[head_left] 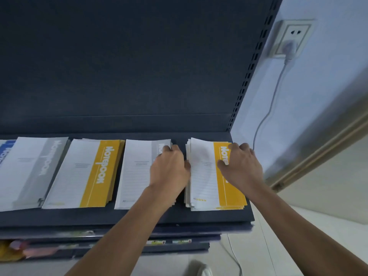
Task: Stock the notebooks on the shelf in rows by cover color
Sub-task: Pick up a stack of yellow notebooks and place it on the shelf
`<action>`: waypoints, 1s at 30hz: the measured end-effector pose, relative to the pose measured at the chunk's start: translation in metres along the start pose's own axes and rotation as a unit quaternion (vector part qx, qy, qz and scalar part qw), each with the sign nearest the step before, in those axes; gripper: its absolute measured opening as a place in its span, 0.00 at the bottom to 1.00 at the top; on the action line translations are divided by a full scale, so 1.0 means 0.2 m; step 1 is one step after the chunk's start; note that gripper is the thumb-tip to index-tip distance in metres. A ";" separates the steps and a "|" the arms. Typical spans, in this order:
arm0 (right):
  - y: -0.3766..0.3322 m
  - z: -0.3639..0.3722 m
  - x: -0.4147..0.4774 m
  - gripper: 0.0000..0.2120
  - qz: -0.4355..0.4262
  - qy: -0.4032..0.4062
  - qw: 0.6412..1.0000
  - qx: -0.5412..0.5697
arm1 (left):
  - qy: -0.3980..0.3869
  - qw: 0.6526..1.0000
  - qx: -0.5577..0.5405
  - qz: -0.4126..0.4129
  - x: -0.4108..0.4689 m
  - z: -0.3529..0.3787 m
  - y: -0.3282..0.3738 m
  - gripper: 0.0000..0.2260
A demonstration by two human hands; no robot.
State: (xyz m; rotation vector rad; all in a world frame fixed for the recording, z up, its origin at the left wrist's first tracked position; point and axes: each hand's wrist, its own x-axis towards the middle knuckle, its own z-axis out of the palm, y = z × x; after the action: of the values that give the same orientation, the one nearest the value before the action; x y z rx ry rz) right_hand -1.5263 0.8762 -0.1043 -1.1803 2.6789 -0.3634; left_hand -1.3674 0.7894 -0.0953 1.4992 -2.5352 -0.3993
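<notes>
1. Right fingers: bent and hooked over the far right corner of the yellow stack, with the thumb flat on its cover. I read this as a grasp that pins the stack while it is squared.
2. Left fingers: curled down onto the far right corner of the grey stack, tips hidden. The thumb touches the yellow stack's left edge, so I judge it serves as a stop.
3. Right hand and left hand: both palm down, forearms reaching in over the shelf's front edge.
4. The yellow stack lies flat at the right end of the shelf. Its edges are fanned and uneven, which is probably why both hands bracket it.
5. The grey stack sits just beside it to the left, with a narrow gap between them.
6. Further left are a second yellow stack, a second grey stack and blue notebooks. Each pile holds one colour.
7. Judgement: this is the tidying step, with stocking nearly complete.
</notes>
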 end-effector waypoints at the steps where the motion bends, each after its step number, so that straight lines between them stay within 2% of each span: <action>1: -0.05 -0.01 0.00 0.23 -0.012 0.006 1.000 0.001 | 0.006 1.000 -0.004 0.000 0.00 -0.02 -0.04 0.18; 6: -0.36 0.00 -0.05 0.20 -0.101 0.015 0.995 0.021 | 0.037 0.999 -0.011 -0.007 -0.02 -0.17 -0.28 0.19; 11: -0.76 0.05 -0.12 0.18 -0.186 -0.009 0.982 0.043 | 0.052 0.996 -0.036 -0.066 -0.04 -0.35 -0.64 0.12; 16: -1.22 0.14 -0.25 0.17 -0.275 -0.021 0.960 0.049 | 0.097 0.986 -0.067 -0.117 -0.17 -0.53 -1.05 0.15; 24: -1.99 0.39 -0.60 0.18 -0.413 -0.090 0.904 0.063 | 0.113 0.967 -0.093 -0.210 -0.55 -0.75 -1.79 0.15; 30: -2.48 0.55 -0.86 0.17 -0.496 -0.141 0.855 0.046 | 0.174 0.933 -0.089 -0.301 -0.87 -0.89 -2.24 0.12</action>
State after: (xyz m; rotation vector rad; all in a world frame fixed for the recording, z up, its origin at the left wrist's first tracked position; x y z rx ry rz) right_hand -1.0362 0.6645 -0.0478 -2.2828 1.5834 -0.3914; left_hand -0.8618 0.7112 -0.0677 2.0354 -1.6922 -0.3820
